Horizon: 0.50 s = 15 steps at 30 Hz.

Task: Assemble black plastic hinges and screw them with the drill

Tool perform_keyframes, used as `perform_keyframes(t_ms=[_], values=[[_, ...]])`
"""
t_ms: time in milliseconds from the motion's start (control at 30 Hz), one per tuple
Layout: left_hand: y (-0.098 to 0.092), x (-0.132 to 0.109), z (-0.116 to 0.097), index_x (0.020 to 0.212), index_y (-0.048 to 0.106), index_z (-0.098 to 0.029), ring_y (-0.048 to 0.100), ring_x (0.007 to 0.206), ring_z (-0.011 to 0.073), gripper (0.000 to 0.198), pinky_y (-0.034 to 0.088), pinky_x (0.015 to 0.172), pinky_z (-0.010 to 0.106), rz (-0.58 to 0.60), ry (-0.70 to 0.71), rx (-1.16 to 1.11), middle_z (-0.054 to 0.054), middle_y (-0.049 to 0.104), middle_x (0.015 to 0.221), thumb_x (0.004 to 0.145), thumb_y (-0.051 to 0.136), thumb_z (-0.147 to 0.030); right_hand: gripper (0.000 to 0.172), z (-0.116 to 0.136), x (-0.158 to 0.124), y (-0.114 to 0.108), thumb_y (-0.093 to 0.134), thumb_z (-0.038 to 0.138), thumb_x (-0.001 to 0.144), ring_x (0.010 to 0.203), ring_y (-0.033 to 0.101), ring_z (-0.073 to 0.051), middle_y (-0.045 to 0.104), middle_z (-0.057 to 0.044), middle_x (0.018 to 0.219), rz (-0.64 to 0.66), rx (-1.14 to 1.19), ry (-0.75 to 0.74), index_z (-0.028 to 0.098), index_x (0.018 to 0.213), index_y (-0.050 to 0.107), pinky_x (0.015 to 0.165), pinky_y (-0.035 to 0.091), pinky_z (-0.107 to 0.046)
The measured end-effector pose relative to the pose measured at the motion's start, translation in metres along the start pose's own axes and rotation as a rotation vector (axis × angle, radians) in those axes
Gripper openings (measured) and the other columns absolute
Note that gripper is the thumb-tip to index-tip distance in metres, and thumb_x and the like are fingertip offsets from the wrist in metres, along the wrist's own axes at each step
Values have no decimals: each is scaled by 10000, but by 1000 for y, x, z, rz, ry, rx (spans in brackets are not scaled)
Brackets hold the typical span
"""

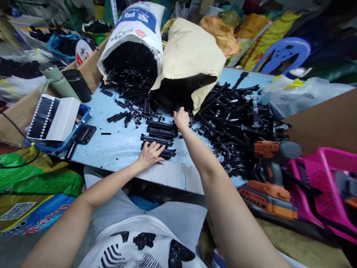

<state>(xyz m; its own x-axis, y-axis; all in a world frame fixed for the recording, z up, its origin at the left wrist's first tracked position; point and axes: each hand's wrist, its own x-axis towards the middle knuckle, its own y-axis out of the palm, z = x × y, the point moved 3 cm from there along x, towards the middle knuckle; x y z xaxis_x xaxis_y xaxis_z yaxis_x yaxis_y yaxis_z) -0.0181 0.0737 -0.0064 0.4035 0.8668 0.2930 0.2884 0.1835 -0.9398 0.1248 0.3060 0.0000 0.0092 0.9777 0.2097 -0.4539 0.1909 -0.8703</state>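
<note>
Several long black plastic bars (161,133) lie side by side in a row on the blue table. My left hand (150,153) rests over the nearest bars, its fingers apart and touching them. At the mouth of a tan paper sack (192,52), my right hand (182,118) has its fingers closed together, pointing into the dark opening. Whatever those fingers hold is hidden against the black parts there. Small black pieces (118,116) are scattered left of the row. To the right spreads a big heap of black bars and clips (231,115).
A white woven sack (136,22) spills black parts at the back. An orange cordless drill (269,178) stands at the right front beside a pink basket (320,175). On the left are a blue tray (68,137), a green flask (57,80) and a black cup (78,83).
</note>
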Motion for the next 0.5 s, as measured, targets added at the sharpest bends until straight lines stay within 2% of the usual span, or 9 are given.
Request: perform_keyframes(t_ms=[67, 167, 267, 300, 367, 400, 433, 500], values=[[-10, 14, 36, 1302, 471, -150, 465, 1144, 304, 542, 339, 920, 468, -85, -132, -7, 155, 571, 1210, 874, 507, -481, 424, 4, 20, 8, 491, 302, 899, 1030, 525, -287, 592, -234, 1019, 43, -11, 49, 0, 1195, 448, 866, 397, -417], [-32, 19, 126, 1244, 486, -109, 440, 1164, 321, 402, 359, 911, 489, -245, -482, 7, 189, 532, 1246, 910, 466, -333, 402, 5, 38, 10, 468, 253, 910, 977, 573, -242, 606, -224, 958, 97, 13, 34, -51, 1173, 471, 889, 381, -389], [-51, 5, 217, 1020, 538, -61, 428, 1132, 313, 228, 323, 946, 564, -395, -840, -26, 216, 545, 1162, 876, 516, -236, 350, -4, 32, -6, 509, 243, 872, 961, 593, -254, 626, -211, 943, 72, 118, 14, -19, 1099, 559, 897, 392, -413], [-54, 1, 239, 935, 535, -53, 428, 1117, 308, 187, 313, 944, 599, -400, -876, -38, 204, 564, 1103, 871, 525, -229, 337, -8, 22, -16, 532, 247, 853, 948, 600, -253, 637, -193, 939, 55, 151, 1, 7, 1083, 586, 891, 405, -418], [-60, -7, 264, 804, 505, -76, 428, 1097, 277, 191, 300, 955, 627, -399, -898, -69, 144, 589, 988, 873, 539, -251, 334, -21, -12, -39, 552, 276, 835, 886, 617, -219, 660, -138, 916, 62, 235, -67, 71, 1091, 613, 858, 444, -397], [-64, -10, 268, 780, 493, -88, 428, 1094, 262, 211, 297, 967, 623, -411, -879, -80, 118, 590, 963, 872, 549, -269, 340, -29, -37, -51, 559, 303, 834, 831, 624, -195, 670, -102, 892, 96, 275, -106, 111, 1109, 615, 820, 473, -374], [-68, -12, 265, 780, 489, -97, 426, 1099, 248, 220, 298, 984, 606, -444, -851, -90, 102, 588, 969, 866, 563, -286, 362, -36, -66, -63, 562, 330, 835, 797, 627, -185, 675, -86, 894, 178, 393, -183, 138, 1140, 603, 778, 499, -362], [-78, -16, 244, 857, 499, -106, 426, 1115, 226, 209, 317, 1007, 542, -548, -777, -108, 97, 572, 1052, 857, 580, -299, 356, -53, -131, -84, 595, 384, 816, 816, 639, -189, 678, -78, 956, 424, 585, -275, 177, 1104, 627, 750, 530, -351]])
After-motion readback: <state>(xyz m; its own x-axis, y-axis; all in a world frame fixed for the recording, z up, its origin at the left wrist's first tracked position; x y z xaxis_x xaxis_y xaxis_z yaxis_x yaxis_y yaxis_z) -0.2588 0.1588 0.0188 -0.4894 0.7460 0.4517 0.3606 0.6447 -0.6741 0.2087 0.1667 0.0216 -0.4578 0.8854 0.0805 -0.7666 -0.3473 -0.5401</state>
